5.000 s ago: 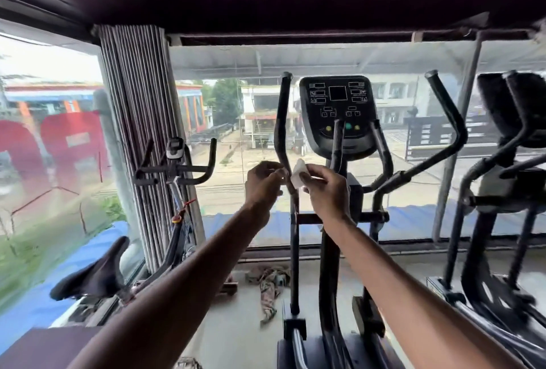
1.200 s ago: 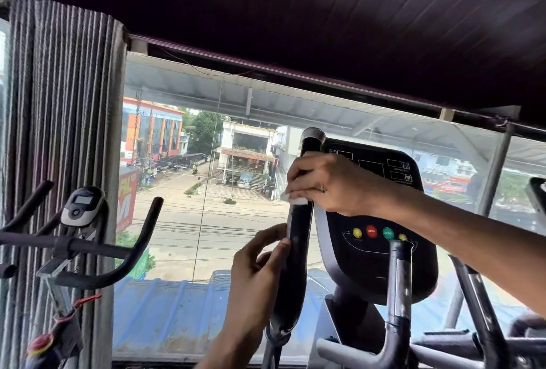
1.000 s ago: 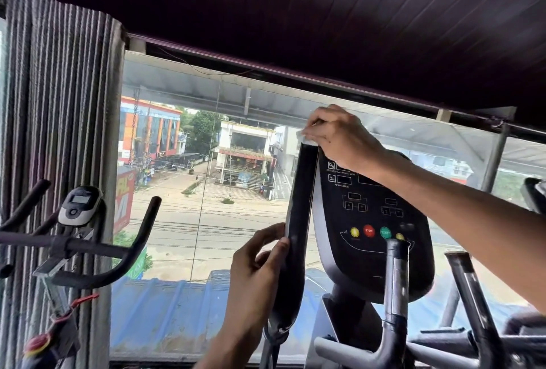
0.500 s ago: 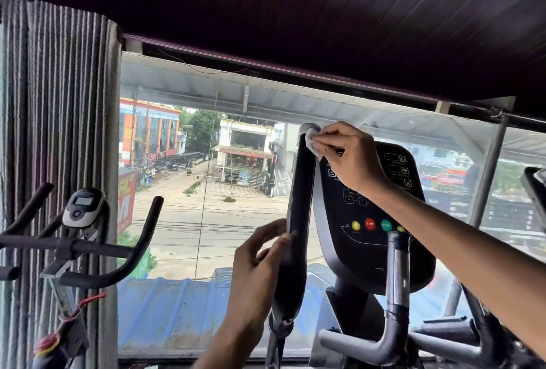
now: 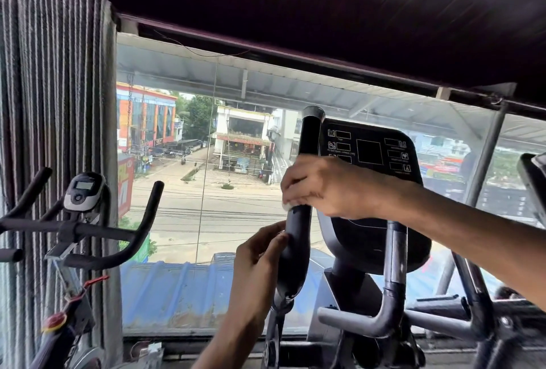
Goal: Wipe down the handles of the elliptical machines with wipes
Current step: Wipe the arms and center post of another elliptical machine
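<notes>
Two hands are seen on one handle. The right hand (image 5: 328,188) is curled round the handle (image 5: 298,238) about halfway up its black grip, and a white wipe (image 5: 289,206) is clamped between fingers and grip, with only a small edge of it showing below the fingers. Lower down, the left hand (image 5: 257,262) is held with fingers fairly straight, their tips laid against the handle's left side; nothing is gripped by it.

The handle's long axis is stood nearly upright, leaning slightly right as it rises, and its capped top end is pointed at the dark ceiling. Just to its right, the elliptical's console (image 5: 372,161) is faced toward the camera. Small icons and boxes are printed on it in white, but the captions under them are too small to be read. Below the console, a grey inner handle (image 5: 394,265) is seen, upright and then bent to the left at its foot.

Further left, well apart, an exercise bike (image 5: 79,229) is parked with its small display (image 5: 84,191) above curved bars. Behind it a striped curtain (image 5: 56,102) is hung beside the window (image 5: 206,221). Through the glass a street and shopfronts are seen; their signs cannot be read.
</notes>
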Demonstrator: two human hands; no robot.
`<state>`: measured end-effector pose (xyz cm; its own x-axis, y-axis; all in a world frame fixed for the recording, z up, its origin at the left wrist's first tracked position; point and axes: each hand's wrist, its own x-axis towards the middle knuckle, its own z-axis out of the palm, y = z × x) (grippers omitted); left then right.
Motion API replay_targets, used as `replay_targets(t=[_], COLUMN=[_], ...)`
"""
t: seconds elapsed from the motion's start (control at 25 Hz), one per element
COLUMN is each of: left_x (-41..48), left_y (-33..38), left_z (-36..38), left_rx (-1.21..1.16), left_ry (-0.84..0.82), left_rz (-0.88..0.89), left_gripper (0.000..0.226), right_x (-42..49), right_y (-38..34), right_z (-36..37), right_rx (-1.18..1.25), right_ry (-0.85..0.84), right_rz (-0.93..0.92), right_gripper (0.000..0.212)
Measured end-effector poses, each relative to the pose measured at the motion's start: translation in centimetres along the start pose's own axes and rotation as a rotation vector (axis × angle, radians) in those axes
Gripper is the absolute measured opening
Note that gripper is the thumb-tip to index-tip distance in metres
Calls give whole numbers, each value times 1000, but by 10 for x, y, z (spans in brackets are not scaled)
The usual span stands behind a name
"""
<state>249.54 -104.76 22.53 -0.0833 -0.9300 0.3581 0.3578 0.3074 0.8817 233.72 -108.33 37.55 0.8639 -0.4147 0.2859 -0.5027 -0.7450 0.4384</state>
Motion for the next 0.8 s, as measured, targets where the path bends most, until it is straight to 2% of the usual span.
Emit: replay_targets(t=[0.08,0.2,0.36,0.52,0.64,0.8], left_x=[-4,-12,-14,-19,-21,-23], left_y=[-2,-2,-4,-4,-5,-5], left_z=[-3,-8,-14,-17,-22,-24], left_rx=[8,-14,-3,21,81,99], left_ry=[-16,-80,-148,-150,-148,-166], left_rz=[-13,-70,-85,-99,-94,-108], left_gripper=[24,22,21,28,31,31], right_x=[-1,-3,-20,-35,-47,-42], right_y=[-5,-8,-36,-42,-60,-57], right_z=[0,3,15,21,29,24], right_rx=[-11,-106,-30,-99,-103,-113], right_ry=[-46,123,-2,194,114,214], right_rz=[-42,70,-48,109,19,220], right_gripper=[11,8,11,20,26,35])
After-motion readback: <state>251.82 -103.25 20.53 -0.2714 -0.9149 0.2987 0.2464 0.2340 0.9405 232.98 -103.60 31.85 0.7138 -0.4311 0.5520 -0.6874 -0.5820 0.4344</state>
